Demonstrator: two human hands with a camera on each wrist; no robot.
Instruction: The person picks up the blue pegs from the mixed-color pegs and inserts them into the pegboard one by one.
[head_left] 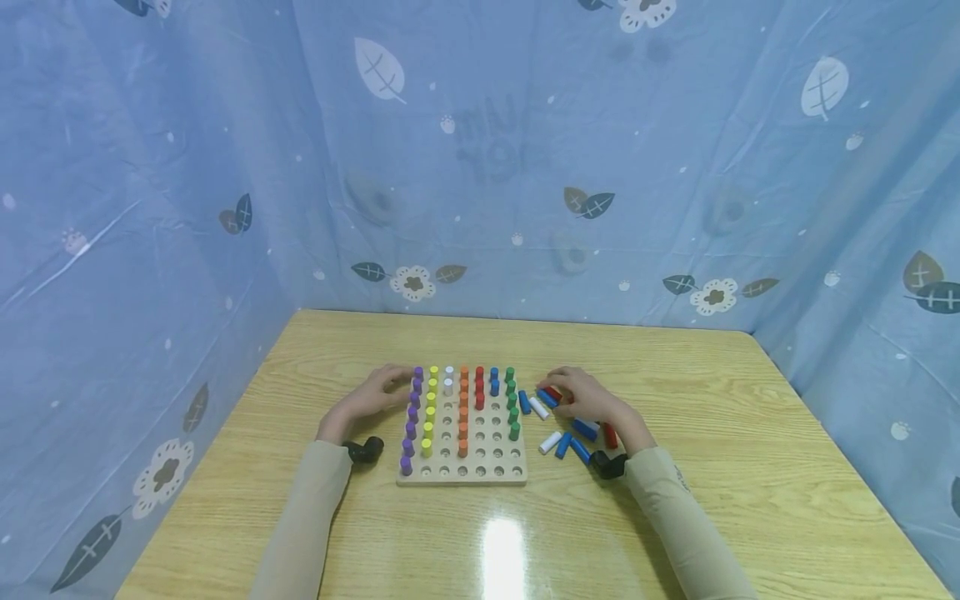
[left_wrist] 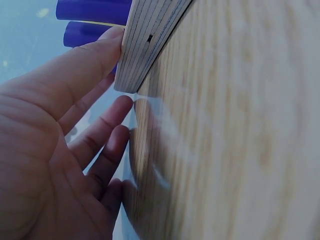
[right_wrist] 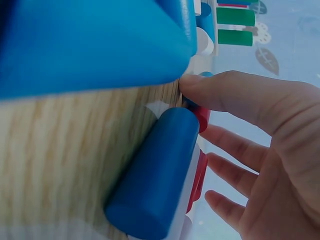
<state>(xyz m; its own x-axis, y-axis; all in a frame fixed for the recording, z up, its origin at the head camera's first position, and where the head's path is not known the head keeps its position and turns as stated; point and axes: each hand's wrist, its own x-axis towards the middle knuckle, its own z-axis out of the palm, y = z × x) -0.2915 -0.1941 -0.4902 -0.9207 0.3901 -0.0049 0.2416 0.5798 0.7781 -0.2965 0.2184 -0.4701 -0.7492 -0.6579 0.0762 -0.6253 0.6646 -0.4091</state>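
A pale wooden pegboard (head_left: 480, 475) bears columns of purple, yellow, white, orange, red, blue and green pegs. My left hand (head_left: 373, 393) holds its far left corner. In the left wrist view the thumb (left_wrist: 102, 47) rests at the board's edge beside the purple pegs (left_wrist: 92, 32); the forefinger passes behind, partly hidden. Right of the board, my right hand (head_left: 585, 395) is low over loose pegs, fingers loosely bent. A red peg (head_left: 552, 392) and a blue peg (head_left: 547, 399) lie side by side under its fingertips. In the right wrist view its thumb (right_wrist: 215, 92) hides the forefinger.
More loose pegs lie around the right hand: a white peg (head_left: 539, 407), a blue peg (head_left: 524, 402), a red peg (head_left: 611, 436) and several others. They rest on a wooden table (head_left: 375, 533). A blue patterned curtain (head_left: 495, 167) hangs behind and at the sides.
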